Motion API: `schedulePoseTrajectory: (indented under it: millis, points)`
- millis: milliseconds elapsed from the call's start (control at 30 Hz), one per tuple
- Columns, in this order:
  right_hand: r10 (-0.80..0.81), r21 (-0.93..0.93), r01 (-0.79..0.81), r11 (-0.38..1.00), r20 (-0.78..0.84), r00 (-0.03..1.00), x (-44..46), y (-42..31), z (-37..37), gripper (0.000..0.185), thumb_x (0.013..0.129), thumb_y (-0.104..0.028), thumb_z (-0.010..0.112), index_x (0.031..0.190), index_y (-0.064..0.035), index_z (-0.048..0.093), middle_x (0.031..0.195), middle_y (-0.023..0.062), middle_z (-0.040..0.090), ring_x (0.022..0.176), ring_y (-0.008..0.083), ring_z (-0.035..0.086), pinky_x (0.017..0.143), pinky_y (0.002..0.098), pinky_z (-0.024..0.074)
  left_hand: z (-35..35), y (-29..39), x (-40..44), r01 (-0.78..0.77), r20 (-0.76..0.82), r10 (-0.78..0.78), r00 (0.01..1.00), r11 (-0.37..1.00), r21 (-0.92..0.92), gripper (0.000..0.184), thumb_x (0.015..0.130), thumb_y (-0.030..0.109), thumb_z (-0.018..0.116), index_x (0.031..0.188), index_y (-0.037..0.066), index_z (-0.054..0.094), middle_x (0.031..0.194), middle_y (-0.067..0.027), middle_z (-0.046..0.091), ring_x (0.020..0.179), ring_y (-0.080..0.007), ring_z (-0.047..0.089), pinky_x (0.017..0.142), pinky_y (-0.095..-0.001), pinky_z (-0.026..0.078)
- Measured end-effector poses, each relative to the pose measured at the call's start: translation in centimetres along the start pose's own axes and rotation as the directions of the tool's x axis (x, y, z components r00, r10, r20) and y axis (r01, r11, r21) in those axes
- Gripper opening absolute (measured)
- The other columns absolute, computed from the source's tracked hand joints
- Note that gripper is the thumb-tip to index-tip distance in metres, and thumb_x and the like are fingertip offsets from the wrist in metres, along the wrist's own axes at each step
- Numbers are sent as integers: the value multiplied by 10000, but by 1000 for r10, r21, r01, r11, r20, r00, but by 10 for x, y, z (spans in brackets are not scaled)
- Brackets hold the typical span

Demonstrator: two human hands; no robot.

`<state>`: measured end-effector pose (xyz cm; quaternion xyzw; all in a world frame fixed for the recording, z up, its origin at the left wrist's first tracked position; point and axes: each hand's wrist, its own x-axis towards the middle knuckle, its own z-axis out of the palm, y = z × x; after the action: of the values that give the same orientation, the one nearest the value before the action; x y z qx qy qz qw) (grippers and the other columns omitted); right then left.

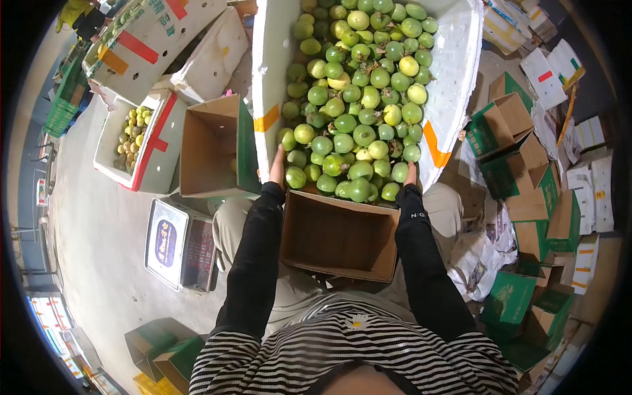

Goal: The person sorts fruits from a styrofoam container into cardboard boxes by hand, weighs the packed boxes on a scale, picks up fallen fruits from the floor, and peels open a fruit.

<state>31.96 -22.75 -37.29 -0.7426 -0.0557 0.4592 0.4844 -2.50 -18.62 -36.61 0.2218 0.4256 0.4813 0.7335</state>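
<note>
A big white foam box [469, 72] full of round green and yellowish fruits, which look like passion fruits [363, 135], lies in front of me. At its near left corner my left hand [277, 167] reaches in beside the outermost fruits, fingers stretched forward. On the opposite side my right hand [411, 175] does likewise at the near right corner. Both hands are partly hidden by fruits and sleeves; neither visibly holds a fruit. Between my forearms, just below the fruits, an unfilled cardboard box [339, 234] stands with its opening up.
Left of me are an open green-and-brown carton [210, 148], a scale-like metal device [164, 243] and a foam box [168, 141] of browner fruits. Several green cartons [510, 296] pile up on the right beside crumpled white wrapping [475, 266]. A person [85, 23] is at the far upper left.
</note>
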Motion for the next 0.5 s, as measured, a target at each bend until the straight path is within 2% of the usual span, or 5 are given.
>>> schedulePoseTrajectory:
  millis: [67, 200, 267, 333, 500]
  points:
    - [-33, 45, 31, 999, 45, 998, 11, 8, -1, 701, 742, -560, 480, 1126, 26, 486, 1048, 151, 545, 949, 239, 527, 796, 323, 418, 2, -3, -1, 10, -37, -4, 999, 987, 159, 658, 809, 495, 453, 1271, 51, 305, 1214, -107, 404, 1055, -206, 458, 855, -326, 403]
    - [-52, 134, 22, 991, 224, 973, 38, 21, 2, 664, 737, -526, 518, 1129, 10, 492, 1050, 143, 545, 944, 229, 528, 796, 315, 421, 8, 2, -6, 66, -36, -65, 997, 997, 28, 595, 822, 446, 465, 1238, 33, 363, 1154, -93, 457, 1031, -183, 461, 875, -304, 371]
    - [-63, 149, 12, 989, 341, 938, 50, 26, 7, 647, 735, -508, 537, 1131, 1, 495, 1051, 139, 545, 942, 224, 529, 795, 311, 422, 13, -8, -7, -181, -43, 245, 969, 812, 554, 564, 828, 419, 469, 1190, -11, 424, 1167, -114, 464, 1106, -188, 408, 947, -258, 271]
    - [-71, 150, 2, 989, 460, 885, 72, 41, 10, 631, 732, -491, 556, 1133, -7, 498, 1052, 135, 545, 939, 218, 529, 795, 308, 423, 7, -13, 0, -211, 38, 221, 975, 847, 488, 603, 835, 439, 448, 1228, -11, 373, 1231, -120, 410, 1141, -194, 378, 961, -270, 259]
    - [-79, 144, -46, 988, 753, 654, 91, 54, 29, 639, 710, -349, 626, 1221, -45, 394, 1175, 104, 453, 1038, 188, 464, 869, 291, 379, 27, 18, -8, 118, 123, -156, 980, 956, 270, 760, 820, 584, 320, 1274, -23, 269, 1280, -133, 345, 1159, -206, 371, 966, -335, 300]
